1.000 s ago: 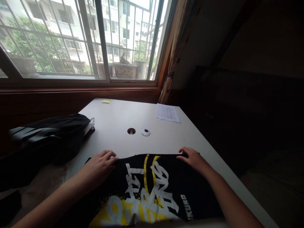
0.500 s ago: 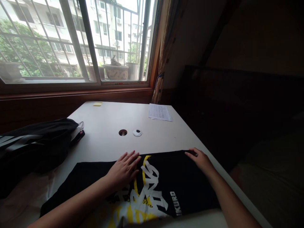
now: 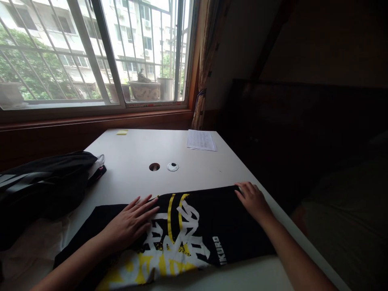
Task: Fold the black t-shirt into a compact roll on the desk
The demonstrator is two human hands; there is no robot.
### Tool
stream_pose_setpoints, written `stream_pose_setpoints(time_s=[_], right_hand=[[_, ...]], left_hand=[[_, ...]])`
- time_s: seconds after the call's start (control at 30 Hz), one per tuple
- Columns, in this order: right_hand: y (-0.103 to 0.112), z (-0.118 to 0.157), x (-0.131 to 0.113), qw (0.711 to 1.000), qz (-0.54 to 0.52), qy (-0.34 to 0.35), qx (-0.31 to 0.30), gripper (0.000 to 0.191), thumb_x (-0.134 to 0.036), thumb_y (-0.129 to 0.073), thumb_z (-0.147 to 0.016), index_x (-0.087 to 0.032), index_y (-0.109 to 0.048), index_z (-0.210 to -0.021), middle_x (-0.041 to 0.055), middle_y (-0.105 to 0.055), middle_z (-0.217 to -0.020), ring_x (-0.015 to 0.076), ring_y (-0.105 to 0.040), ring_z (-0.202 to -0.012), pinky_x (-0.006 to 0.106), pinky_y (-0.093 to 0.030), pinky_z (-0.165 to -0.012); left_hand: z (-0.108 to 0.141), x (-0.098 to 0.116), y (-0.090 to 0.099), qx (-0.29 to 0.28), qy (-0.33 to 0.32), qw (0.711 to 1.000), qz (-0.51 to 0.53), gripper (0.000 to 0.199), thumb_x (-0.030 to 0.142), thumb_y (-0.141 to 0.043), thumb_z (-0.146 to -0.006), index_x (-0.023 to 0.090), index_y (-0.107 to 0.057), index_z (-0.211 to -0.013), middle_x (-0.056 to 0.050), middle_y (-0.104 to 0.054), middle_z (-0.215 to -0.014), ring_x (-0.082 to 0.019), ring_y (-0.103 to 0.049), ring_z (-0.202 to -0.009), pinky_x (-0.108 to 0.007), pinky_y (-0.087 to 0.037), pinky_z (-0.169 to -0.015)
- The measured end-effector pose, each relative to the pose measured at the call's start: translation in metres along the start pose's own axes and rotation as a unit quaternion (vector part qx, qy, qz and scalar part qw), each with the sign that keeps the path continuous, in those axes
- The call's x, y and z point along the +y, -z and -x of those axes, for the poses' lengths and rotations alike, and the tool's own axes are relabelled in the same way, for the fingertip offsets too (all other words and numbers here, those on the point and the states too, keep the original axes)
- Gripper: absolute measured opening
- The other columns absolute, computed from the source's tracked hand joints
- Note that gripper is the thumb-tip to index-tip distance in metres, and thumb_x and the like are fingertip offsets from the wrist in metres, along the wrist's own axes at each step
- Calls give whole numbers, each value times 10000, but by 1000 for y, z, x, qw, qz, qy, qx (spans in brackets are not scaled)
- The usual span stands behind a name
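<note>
Black printed garment (image 3: 194, 230) is lying across the near part of the desk (image 3: 136, 147), its right end near the right edge. My left hand (image 3: 133, 222) is resting flat on it, fingers spread, grasping nothing. My right hand (image 3: 251, 200) is touching the far right corner; can't tell if it's pinching. Looks like I'm smoothing. I'm wanting light palm pressure, outward strokes, an evenly taut far edge, no snagging on the dark cloth pile (image 3: 45, 182) by the left edge.
</note>
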State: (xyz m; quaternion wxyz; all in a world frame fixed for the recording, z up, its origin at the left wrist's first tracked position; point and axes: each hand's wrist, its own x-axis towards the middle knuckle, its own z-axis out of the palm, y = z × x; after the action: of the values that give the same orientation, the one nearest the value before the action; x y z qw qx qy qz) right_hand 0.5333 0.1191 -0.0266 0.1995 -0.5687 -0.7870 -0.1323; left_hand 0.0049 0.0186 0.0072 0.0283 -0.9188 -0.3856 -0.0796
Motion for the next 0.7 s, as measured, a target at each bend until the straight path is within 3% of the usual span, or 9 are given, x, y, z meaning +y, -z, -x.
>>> stream_pose_setpoints(time_s=[0.1, 0.17, 0.33, 0.4, 0.47, 0.57, 0.7], right_hand=[[14, 1, -15, 1000, 30, 2, -5, 298, -281, -488, -974, -224, -630, -1230, 120, -633, -1207, 300, -601, -1047, 472, -517, -908], [23, 0, -43, 1000, 16, 6, -13, 329, -288, -472, -986, -215, -616, -1273, 128, -607, -1301, 309, -584, -1144, 481, -502, -965], [43, 6, -169, 983, -113, 85, -119, 537, -450, -400, -1034, -208, -408, -1513, 96, -432, -1557, 288, -390, -1427, 495, -353, -1166], [47, 15, -215, 956, -171, 157, -181, 663, -537, -427, -1009, -218, -290, -1575, 86, -292, -1635, 298, -291, -1487, 524, -271, -1209], [49, 27, -243, 927, -222, 208, -220, 718, -583, -463, -982, -248, -264, -1586, 73, -221, -1656, 313, -213, -1515, 550, -186, -1231], [51, 42, -252, 903, -262, 229, -253, 711, -586, -503, -965, -319, -267, -1580, 41, -175, -1665, 323, -157, -1527, 562, -106, -1236], [58, 53, -234, 899, -261, 217, -278, 681, -572, -527, -963, -387, -270, -1566, 12, -122, -1672, 321, -150, -1529, 569, -76, -1233]], left_hand=[[29, -13, 2, -6, 25, 999, -41, 574, 390, -442, -1052, 338, -221, -1580, 2, -264, -1635, -269, -254, -1501, -502, -286, -1213], [39, -12, 5, 7, 40, 997, -63, 581, 401, -450, -1048, 323, -231, -1580, -16, -278, -1631, -283, -255, -1499, -519, -273, -1214], [28, 30, 9, 30, 35, 997, -69, 577, 434, -465, -1039, 299, -283, -1570, -32, -296, -1626, -303, -262, -1497, -544, -270, -1212], [24, 50, 7, 24, 7, 998, -52, 585, 441, -461, -1039, 292, -275, -1573, -26, -292, -1628, -292, -264, -1498, -534, -247, -1226], [26, 62, 3, 16, -18, 999, -41, 608, 455, -458, -1036, 280, -254, -1581, -25, -284, -1630, -284, -255, -1502, -531, -198, -1241], [43, 59, 2, 7, -18, 999, -45, 629, 455, -461, -1034, 279, -223, -1589, -24, -272, -1633, -277, -241, -1507, -522, -148, -1250], [79, 35, 9, 3, 34, 998, -44, 629, 466, -477, -1024, 320, -228, -1583, -8, -279, -1629, -266, -279, -1494, -472, -193, -1243]])
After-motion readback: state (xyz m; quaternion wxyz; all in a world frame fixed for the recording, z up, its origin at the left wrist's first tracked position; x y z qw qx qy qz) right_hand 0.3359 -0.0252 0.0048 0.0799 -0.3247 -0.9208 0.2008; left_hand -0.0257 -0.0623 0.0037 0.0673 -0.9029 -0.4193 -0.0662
